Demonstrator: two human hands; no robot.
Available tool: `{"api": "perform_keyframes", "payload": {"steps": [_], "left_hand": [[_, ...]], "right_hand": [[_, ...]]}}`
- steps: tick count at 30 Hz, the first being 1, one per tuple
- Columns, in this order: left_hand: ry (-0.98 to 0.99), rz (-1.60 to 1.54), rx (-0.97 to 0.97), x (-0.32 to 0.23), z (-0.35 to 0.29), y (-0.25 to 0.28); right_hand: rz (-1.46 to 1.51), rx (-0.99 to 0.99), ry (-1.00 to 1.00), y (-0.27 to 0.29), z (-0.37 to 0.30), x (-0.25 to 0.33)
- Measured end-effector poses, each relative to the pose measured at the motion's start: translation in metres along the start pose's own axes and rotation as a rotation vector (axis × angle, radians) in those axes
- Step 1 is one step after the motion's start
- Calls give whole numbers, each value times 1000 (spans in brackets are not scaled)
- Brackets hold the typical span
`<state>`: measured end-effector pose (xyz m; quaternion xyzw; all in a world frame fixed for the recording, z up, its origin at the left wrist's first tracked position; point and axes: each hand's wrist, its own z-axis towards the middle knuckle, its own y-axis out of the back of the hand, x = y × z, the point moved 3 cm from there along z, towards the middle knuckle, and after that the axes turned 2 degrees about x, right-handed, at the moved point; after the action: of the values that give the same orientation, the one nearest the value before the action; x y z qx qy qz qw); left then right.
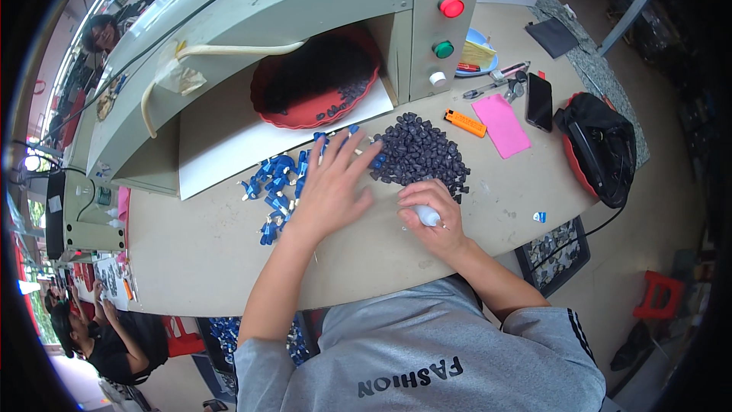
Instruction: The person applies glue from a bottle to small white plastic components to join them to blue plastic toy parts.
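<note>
My left hand (329,189) is open, its fingers spread over the right part of a loose group of small blue pieces with whitish ends (276,175). Its fingertips reach toward the near left side of a heap of small dark purple-black pieces (423,151). Wrapped in my right hand (446,235) is a small whitish squeeze bottle (428,216), held just in front of the dark heap. Whether any small piece lies under my left fingers is hidden.
A grey-green machine housing (305,11) arches over a red scalloped bowl (261,111) of dark pieces. To the right lie an orange utility knife (465,123), pink paper (501,125), a black phone (539,101) and a black bag (598,145). Another person (107,336) sits at far left.
</note>
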<state>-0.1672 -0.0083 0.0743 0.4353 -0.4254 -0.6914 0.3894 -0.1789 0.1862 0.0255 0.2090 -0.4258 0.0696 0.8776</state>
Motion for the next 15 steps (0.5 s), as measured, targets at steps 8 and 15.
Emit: {"api": "perform_keyframes", "payload": {"steps": [8, 15], "left_hand": [[93, 130, -18, 45, -15, -7], [300, 196, 3, 14, -56, 1]], "right_hand": [[3, -32, 11, 8, -2, -2], [62, 26, -11, 3, 2, -6]]}}
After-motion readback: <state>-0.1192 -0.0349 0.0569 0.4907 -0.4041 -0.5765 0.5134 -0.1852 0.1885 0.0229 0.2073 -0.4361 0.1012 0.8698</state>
